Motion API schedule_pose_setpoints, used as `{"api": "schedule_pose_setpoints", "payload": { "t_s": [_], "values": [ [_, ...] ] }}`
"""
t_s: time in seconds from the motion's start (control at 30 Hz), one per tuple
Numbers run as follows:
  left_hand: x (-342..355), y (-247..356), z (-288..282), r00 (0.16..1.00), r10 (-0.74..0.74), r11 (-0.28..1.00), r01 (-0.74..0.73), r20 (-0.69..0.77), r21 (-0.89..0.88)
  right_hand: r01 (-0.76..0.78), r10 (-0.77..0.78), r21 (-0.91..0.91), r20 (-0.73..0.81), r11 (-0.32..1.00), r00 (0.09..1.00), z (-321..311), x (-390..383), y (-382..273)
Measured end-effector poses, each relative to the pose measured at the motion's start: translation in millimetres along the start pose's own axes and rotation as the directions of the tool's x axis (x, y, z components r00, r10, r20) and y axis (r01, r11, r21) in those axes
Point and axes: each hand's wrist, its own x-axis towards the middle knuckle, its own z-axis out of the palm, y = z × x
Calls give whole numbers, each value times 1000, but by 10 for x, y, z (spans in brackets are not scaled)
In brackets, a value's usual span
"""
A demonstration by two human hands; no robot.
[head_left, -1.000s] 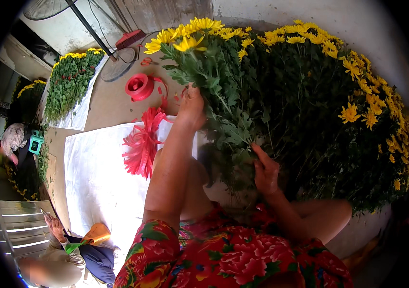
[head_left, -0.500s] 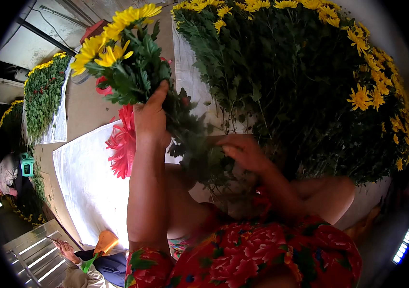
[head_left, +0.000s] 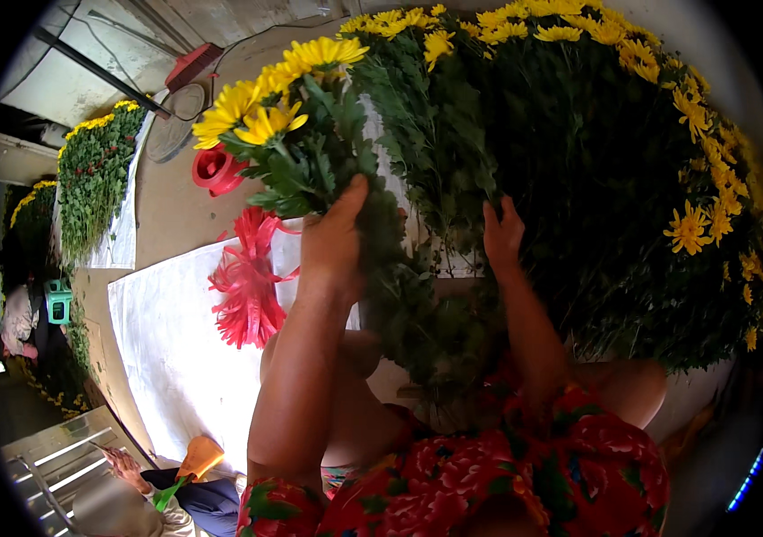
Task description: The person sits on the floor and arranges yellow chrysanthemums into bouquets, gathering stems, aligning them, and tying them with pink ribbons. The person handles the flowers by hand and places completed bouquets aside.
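My left hand (head_left: 332,242) grips a bunch of leafy stems topped with yellow chrysanthemums (head_left: 265,121), held up over the white cloth. My right hand (head_left: 502,233), farther right, has its fingers closed on leafy stems at the edge of the large pile of chrysanthemums (head_left: 578,152), whose blooms line the back and right. Loose foliage hangs between my forearms, partly blurred. A pink shredded-ribbon bundle (head_left: 247,286) lies on the white cloth (head_left: 167,340) left of my left arm, with a red ribbon spool (head_left: 220,170) behind it.
At left are another flower pile (head_left: 90,188), a person bent beside a teal stool (head_left: 58,302), and, lower, a seated person (head_left: 202,506) with an orange object (head_left: 198,458), by a slatted chair (head_left: 55,470). A fan pole and red broom (head_left: 192,64) stand at the back.
My left hand has moved left with the bunch, away from the pile, then slightly back right. My right hand dropped inward, then reached up to stems in the pile.
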Motion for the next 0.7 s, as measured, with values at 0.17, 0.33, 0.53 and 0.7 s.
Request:
{"api": "schedule_pose_setpoints", "payload": {
  "t_s": [0.17,0.33,0.53,0.7],
  "values": [
    [226,-180,-78,974,224,973,-226,41,42,56,-39,208,-88,977,995,-674,-1047,-664],
    [35,-72,184,972,230,966,-235,51,109,363,-361,45,-37,931,932,-1101,-1538,-953],
    [-67,-148,220,936,323,935,-339,140,107,467,-449,-24,231,884,863,-1286,-1739,-1202],
    [-285,-162,374,933,312,923,-342,178,176,434,-428,54,313,899,848,-1383,-1578,-1494]
  ]
}}
